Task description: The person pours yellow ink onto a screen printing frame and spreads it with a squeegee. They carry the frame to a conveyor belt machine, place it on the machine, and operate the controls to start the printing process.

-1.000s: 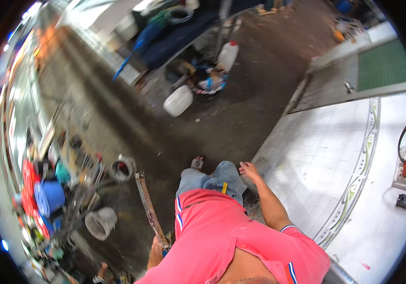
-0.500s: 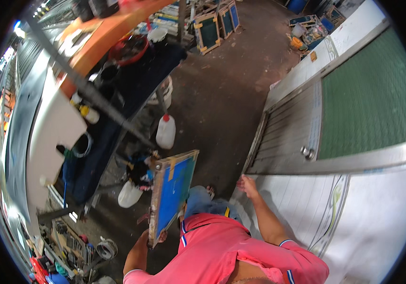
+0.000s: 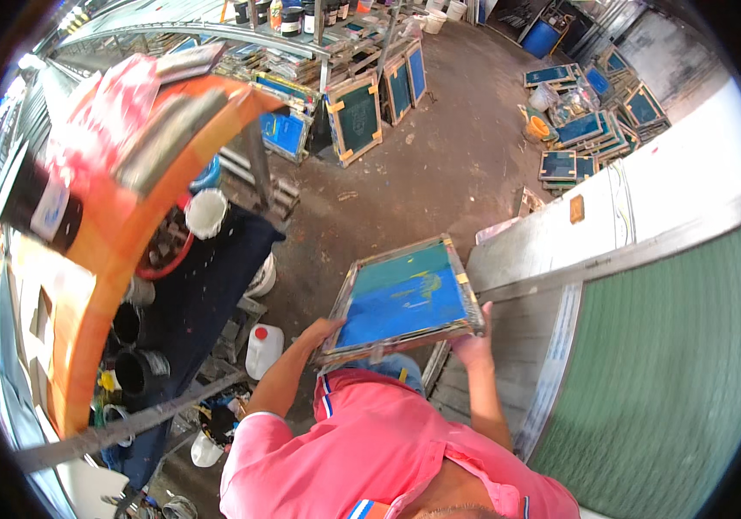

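Head view: brown floor point(image 3: 440, 164) runs from the middle to the top of the picture.
Door side: green ribbed panel point(image 3: 656, 372) takes up the lower right, apart from the right hand point(image 3: 472, 349).
Bench: dark tabletop point(image 3: 223, 268) at left, an orange shelf point(image 3: 94, 311) above it; white bucket point(image 3: 207, 214) on the dark surface.
Screen pile: jumbled framed screens point(image 3: 580, 130) at upper right, green faces mostly; another, the leaning screen point(image 3: 356, 121), stands at upper centre.
Held screen: one framed screen point(image 3: 405, 294) at picture centre, raised above the floor, in front of the pink shirt point(image 3: 388, 424).
Screen vs. grip: it lies up-picture from both hands and spans the gap between them. Longest visible edge runs left to right, rising slightly rightward; true long axis uncertain, given tilt and fisheye. Neither hand is nearer; both touch it.
Screen look: green upper band, blue lower area, yellow-green smears near the colour boundary, small pale marks on the blue. Rim worn and stained, tan tape at the right edge.
Jug: white jug point(image 3: 265, 352), red cap, below the bench, left of the left hand point(image 3: 322, 330).
Left grip: closed on the left rim near the lower corner.
Right grip: clasped around the lower-right corner, thumb up beside the rim; fingers beneath hidden.
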The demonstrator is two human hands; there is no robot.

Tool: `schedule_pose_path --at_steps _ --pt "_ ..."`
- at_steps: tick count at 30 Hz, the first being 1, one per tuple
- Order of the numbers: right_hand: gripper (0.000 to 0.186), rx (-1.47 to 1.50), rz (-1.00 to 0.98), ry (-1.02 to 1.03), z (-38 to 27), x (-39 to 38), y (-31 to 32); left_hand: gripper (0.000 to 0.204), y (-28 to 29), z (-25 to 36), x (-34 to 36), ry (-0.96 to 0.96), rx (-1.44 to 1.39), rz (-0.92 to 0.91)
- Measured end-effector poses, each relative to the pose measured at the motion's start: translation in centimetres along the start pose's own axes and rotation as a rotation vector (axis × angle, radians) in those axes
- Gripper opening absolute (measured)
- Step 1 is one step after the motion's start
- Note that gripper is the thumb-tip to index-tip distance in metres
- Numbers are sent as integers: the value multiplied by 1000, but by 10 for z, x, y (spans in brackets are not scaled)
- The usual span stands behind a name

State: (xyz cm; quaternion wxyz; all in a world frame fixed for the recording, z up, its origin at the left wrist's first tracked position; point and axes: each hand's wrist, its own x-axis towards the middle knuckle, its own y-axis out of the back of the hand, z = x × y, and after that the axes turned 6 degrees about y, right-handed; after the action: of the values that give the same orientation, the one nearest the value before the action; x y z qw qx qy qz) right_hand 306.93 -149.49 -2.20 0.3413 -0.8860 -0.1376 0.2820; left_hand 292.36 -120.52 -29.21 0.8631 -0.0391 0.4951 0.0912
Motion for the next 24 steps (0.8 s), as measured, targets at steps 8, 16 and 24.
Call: schedule_pose_path --at_steps 8,16,24 --pt "39 -493 26 -209 -141 222 122 92 23 314 59 -172 228 435" --pt "61 -1064 525 108 -147 526 56 70 98 499 171 -340 -107 607" --pt "61 -1134 440 171 -190 722 -56 35 161 580 266 -333 -1084 97"
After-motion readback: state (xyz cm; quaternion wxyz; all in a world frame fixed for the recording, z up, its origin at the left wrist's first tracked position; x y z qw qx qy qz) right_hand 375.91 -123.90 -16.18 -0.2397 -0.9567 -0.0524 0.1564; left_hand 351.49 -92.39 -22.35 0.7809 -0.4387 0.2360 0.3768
